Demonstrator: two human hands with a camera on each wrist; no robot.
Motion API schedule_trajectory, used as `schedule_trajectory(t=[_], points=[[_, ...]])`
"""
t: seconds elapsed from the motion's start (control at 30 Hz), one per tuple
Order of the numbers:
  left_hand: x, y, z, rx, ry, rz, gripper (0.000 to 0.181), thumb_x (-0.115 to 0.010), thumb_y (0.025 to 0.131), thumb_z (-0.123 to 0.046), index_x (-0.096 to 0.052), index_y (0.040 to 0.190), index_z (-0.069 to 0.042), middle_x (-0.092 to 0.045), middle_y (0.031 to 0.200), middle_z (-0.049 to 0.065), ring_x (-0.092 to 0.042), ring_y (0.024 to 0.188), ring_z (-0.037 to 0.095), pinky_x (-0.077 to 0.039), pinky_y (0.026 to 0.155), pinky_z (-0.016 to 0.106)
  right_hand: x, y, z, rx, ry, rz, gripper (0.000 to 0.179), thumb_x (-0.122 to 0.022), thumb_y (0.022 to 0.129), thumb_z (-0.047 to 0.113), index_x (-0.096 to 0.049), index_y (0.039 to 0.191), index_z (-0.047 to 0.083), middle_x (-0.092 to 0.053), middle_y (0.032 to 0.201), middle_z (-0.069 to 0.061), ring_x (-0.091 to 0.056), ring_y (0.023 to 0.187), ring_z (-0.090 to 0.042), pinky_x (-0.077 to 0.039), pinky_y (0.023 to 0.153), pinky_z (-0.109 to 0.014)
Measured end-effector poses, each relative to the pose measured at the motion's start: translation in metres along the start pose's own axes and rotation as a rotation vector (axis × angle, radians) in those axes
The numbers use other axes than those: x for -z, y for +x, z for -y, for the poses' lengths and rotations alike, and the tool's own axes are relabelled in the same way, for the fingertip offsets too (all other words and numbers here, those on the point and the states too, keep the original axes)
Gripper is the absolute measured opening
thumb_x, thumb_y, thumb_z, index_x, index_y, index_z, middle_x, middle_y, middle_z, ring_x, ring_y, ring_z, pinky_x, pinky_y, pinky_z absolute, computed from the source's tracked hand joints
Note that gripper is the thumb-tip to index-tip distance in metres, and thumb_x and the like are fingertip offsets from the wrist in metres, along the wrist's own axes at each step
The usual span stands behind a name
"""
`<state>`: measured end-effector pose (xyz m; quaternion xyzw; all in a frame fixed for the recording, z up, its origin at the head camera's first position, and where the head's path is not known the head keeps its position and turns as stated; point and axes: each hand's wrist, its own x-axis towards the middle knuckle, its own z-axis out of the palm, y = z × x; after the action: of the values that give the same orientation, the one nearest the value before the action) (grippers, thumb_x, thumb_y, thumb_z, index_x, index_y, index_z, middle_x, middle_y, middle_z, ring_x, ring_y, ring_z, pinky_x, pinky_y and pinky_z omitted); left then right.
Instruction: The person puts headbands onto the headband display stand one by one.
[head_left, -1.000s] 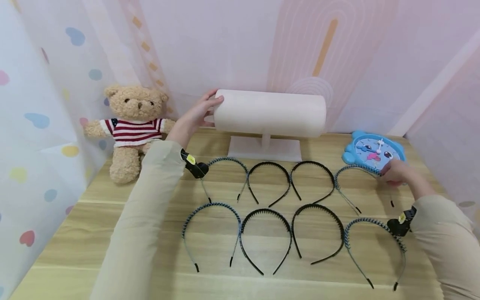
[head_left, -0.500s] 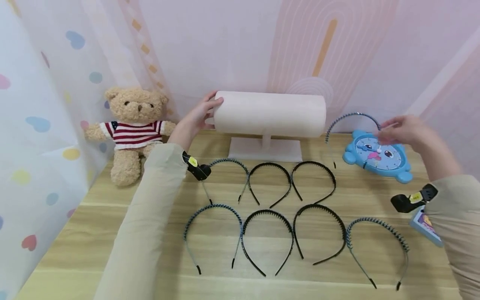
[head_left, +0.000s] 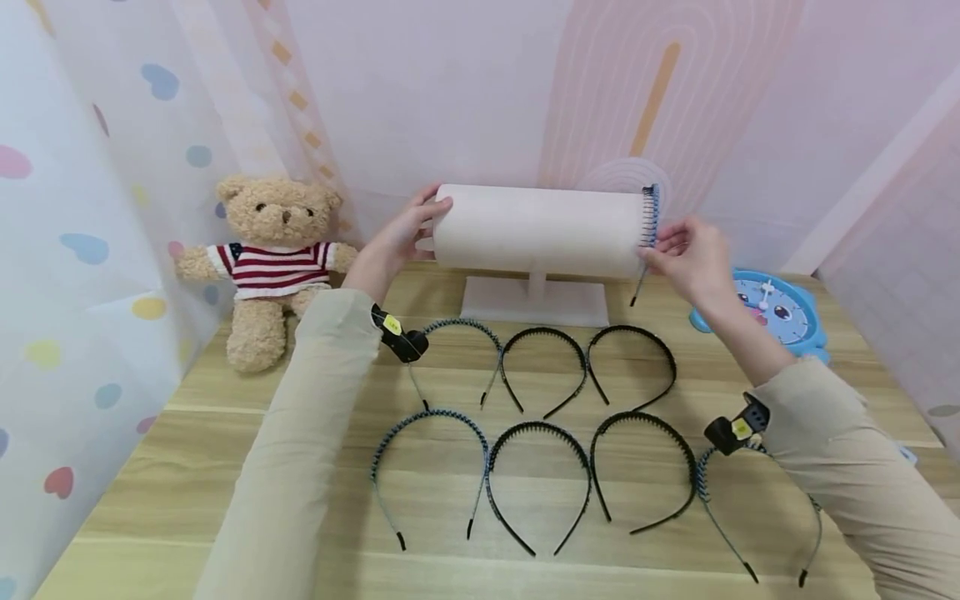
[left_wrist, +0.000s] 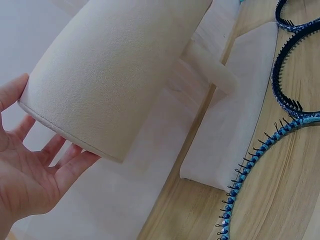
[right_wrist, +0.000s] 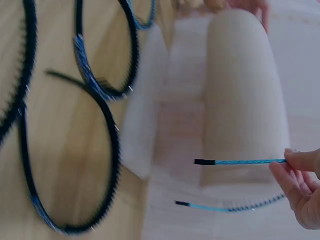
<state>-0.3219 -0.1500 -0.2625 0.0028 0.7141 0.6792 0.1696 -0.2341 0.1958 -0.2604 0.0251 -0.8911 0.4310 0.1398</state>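
A white padded headband stand, a horizontal roll on a post and flat base, stands at the back of the table. My left hand holds the roll's left end; in the left wrist view, thumb and fingers of that hand lie at its rim. At the right end, my right hand pinches a blue toothed headband by one side. In the right wrist view, one arm of the headband crosses over the roll, and its other arm shows past the roll's end.
Two rows of blue and black headbands lie in front, among them a black one. A teddy bear sits at left. A blue clock lies at right, partly behind my right forearm. A patterned curtain hangs behind.
My right hand has lifted the blue headband from the right end of the back row and brought it left to the roll's right end. My left hand has stayed on the roll.
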Motion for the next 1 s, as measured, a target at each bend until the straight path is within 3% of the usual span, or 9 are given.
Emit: schedule_trajectory(t=[0.17,0.33,0.4,0.47,0.57,0.67,0.77,1.0], points=[[0.001,0.000,0.002,0.003,0.001,-0.017,0.061,-0.049,0.092,-0.037,-0.016,0.144,-0.039,-0.011,0.153,-0.005,-0.020,0.138,0.028,-0.028,0.106,0.054,-0.020,-0.004,-0.004,0.070,-0.032,0.027,0.027,-0.068,0.080,0.007,-0.053,0.097,-0.007,-0.059,0.089,-0.018,-0.049,0.063,0.003,-0.044,0.054,-0.008],[-0.001,-0.001,0.003,0.007,0.001,-0.008,0.062,-0.049,0.092,-0.037,-0.015,0.144,-0.040,-0.012,0.153,-0.005,-0.021,0.138,0.027,-0.029,0.106,0.053,-0.009,-0.003,-0.008,0.041,-0.108,0.073,0.038,-0.071,0.079,0.029,-0.056,0.096,-0.001,-0.061,0.090,-0.014,-0.052,0.070,-0.008,-0.046,0.057,-0.015],[0.000,-0.001,0.002,0.003,-0.002,-0.006,0.062,-0.049,0.092,-0.038,-0.015,0.144,-0.040,-0.012,0.153,-0.006,-0.022,0.137,0.027,-0.029,0.106,0.053,0.002,0.003,-0.008,0.024,-0.101,0.065,0.050,-0.071,0.077,0.038,-0.054,0.104,0.000,-0.059,0.100,-0.015,-0.055,0.083,-0.017,-0.049,0.069,-0.024],[0.001,-0.002,0.002,-0.003,-0.004,-0.008,0.062,-0.049,0.092,-0.038,-0.015,0.144,-0.040,-0.012,0.153,-0.006,-0.022,0.137,0.027,-0.029,0.106,0.053,0.013,0.013,-0.009,0.030,-0.079,0.092,0.063,-0.070,0.077,0.040,-0.047,0.122,0.002,-0.052,0.120,-0.018,-0.051,0.107,-0.028,-0.046,0.087,-0.039],[0.001,-0.002,0.001,-0.007,-0.005,-0.015,0.062,-0.049,0.092,-0.039,-0.015,0.144,-0.040,-0.012,0.153,-0.005,-0.022,0.137,0.027,-0.029,0.106,0.053,0.024,0.032,-0.011,0.081,-0.099,0.233,0.088,-0.069,0.079,0.037,-0.017,0.145,0.008,-0.022,0.149,-0.017,-0.022,0.135,-0.039,-0.024,0.105,-0.059],[0.000,-0.002,0.000,-0.001,-0.005,-0.016,0.062,-0.049,0.092,-0.039,-0.015,0.144,-0.040,-0.012,0.153,-0.005,-0.022,0.137,0.027,-0.028,0.106,0.053,0.029,0.046,-0.014,0.102,-0.172,0.413,0.097,-0.067,0.081,0.038,0.000,0.148,0.018,-0.001,0.155,-0.011,-0.009,0.137,-0.045,-0.015,0.105,-0.065],[-0.001,-0.001,0.000,0.006,-0.008,-0.022,0.061,-0.049,0.092,-0.039,-0.016,0.144,-0.040,-0.013,0.153,-0.004,-0.023,0.137,0.027,-0.029,0.106,0.053,0.030,0.053,-0.014,0.113,-0.235,0.510,0.097,-0.068,0.080,0.039,-0.001,0.148,0.021,-0.001,0.154,-0.014,-0.009,0.136,-0.047,-0.015,0.105,-0.064],[-0.001,0.000,0.001,0.005,-0.004,-0.019,0.061,-0.048,0.092,-0.038,-0.015,0.144,-0.040,-0.011,0.153,-0.005,-0.023,0.136,0.027,-0.029,0.106,0.053,0.027,0.062,-0.007,0.231,-0.310,0.542,0.102,-0.075,0.075,0.033,-0.007,0.148,0.013,-0.011,0.152,-0.021,-0.012,0.137,-0.044,-0.016,0.106,-0.062]])
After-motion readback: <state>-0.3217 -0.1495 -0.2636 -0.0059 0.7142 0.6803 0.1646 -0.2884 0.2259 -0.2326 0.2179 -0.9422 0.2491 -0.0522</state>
